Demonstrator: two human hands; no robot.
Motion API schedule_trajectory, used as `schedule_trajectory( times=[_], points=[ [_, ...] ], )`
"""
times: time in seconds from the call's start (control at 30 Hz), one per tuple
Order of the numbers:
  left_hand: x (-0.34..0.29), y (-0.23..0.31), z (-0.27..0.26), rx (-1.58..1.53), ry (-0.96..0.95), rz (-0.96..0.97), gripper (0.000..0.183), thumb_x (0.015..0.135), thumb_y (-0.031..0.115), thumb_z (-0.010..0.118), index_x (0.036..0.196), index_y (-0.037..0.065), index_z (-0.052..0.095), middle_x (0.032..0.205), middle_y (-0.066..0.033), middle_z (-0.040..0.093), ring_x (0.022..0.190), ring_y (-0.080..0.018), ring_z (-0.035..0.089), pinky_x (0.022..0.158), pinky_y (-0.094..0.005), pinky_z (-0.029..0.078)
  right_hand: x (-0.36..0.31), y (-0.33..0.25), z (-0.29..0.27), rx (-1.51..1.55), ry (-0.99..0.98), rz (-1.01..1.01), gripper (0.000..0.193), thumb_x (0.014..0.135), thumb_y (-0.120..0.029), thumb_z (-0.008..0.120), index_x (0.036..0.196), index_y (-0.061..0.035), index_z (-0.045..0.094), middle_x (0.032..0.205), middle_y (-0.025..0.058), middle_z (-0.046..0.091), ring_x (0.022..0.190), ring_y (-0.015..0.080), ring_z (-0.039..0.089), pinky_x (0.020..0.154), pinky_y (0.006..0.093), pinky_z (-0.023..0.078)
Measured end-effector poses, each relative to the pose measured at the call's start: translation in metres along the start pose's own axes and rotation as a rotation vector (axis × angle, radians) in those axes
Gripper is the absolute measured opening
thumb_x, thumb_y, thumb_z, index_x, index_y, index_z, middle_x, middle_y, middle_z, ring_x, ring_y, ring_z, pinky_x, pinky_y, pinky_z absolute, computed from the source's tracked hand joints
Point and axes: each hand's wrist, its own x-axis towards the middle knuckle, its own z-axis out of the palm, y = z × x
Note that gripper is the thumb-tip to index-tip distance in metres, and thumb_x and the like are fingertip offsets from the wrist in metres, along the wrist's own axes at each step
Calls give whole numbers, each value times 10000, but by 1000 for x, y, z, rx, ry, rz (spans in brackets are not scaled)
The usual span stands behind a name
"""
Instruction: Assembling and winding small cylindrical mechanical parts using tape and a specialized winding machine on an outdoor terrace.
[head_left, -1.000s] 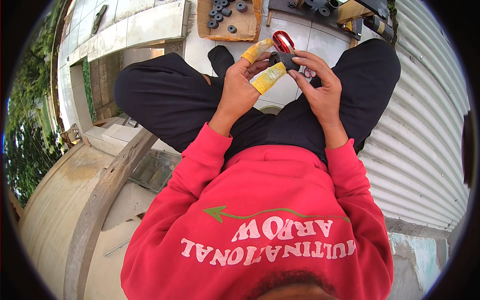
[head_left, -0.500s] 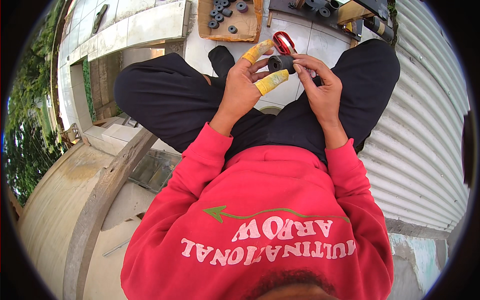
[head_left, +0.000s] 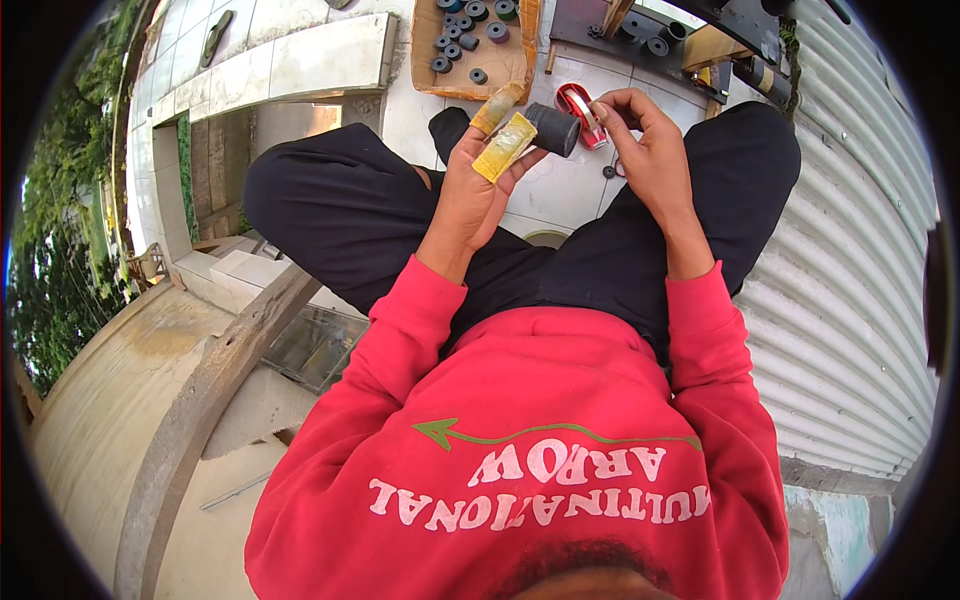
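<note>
My left hand (head_left: 478, 190) is wrapped around a black cylinder (head_left: 557, 131), thick and smooth, its round end turned toward the right. Yellow tape covers my left thumb and a finger. To the right, my right hand (head_left: 648, 150) is apart from the cylinder, with thumb and finger pinched together. Whatever lies in that pinch is too small to make out. Just by those fingertips is a red oval object (head_left: 568, 98) with a pale band inside it; its kind is unclear.
A cardboard box (head_left: 490, 80) with several dark rollers stands beyond my left hand. At the far right is a dark bench (head_left: 580, 28) bearing black cylinders and wood pieces. Small discs (head_left: 608, 172) lie on the tiles. A corrugated sheet (head_left: 840, 270) runs along the right.
My right hand has let go of the cylinder and moved off to the right. My left hand has turned the cylinder so its right end shows. The view has shifted slightly.
</note>
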Motion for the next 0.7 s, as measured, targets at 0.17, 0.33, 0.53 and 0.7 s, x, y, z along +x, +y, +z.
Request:
schedule_trajectory(
  times=[0.17, 0.33, 0.53, 0.7],
  points=[
    [11, 3, -11, -204, 208, 28, 340, 1092, 158, 575, 1416, 66, 526, 1284, -111, 629, 1247, -267, 623, 1149, -508, 504, -2, 17, 13, -100, -224, 36, 199, 1004, -193, 711, 1092, -14, 713, 934, 62, 741, 839, 143, 647, 766, 313, 510],
    [13, 4, -15, -135, 276, 126, 364, 1097, 135, 557, 1444, 58, 482, 1336, -107, 609, 1250, -280, 614, 1121, -491, 532, -11, 6, 22, 100, -487, 36, 198, 1012, -202, 710, 1099, -25, 722, 996, 38, 742, 904, 117, 643, 811, 300, 504],
    [14, 3, -20, -80, 317, 189, 394, 1081, 83, 577, 1462, 89, 482, 1339, -90, 606, 1223, -258, 612, 1111, -477, 536, -6, -6, 9, 600, -521, 126, 192, 1037, -193, 693, 1098, -13, 714, 1148, 90, 735, 1023, 157, 690, 993, 320, 523],
    [24, 1, -18, -46, 350, 178, 393, 1085, 70, 564, 1466, 92, 473, 1365, -83, 590, 1234, -255, 594, 1113, -488, 529, 2, 2, 10, 620, -352, 105, 199, 1037, -206, 692, 1095, -17, 712, 1078, 93, 746, 995, 165, 698, 923, 309, 528]
  ],
)
